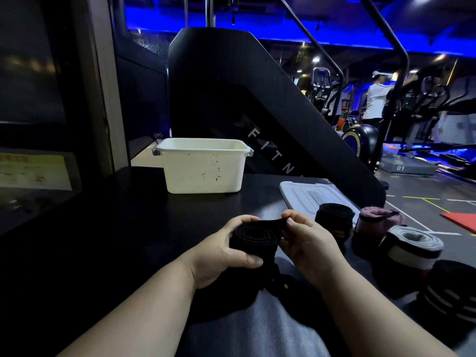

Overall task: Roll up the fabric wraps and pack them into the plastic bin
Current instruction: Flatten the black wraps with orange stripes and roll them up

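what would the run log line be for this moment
step: roll black wrap | left hand: grips roll | right hand: pinches loose end | bin: lid off, inside hidden | finished rolls: at right, unpacked

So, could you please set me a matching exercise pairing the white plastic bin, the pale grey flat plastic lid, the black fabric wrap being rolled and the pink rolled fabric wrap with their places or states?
Things:
1. white plastic bin
2. pale grey flat plastic lid
3. black fabric wrap
4. pink rolled fabric wrap

States:
A. standing on end on the dark surface
B. lifted off the surface, partly rolled
C. lying flat, right of the bin
D. upright and uncovered at the far side

Pairs: 1-D, 2-C, 3-B, 4-A
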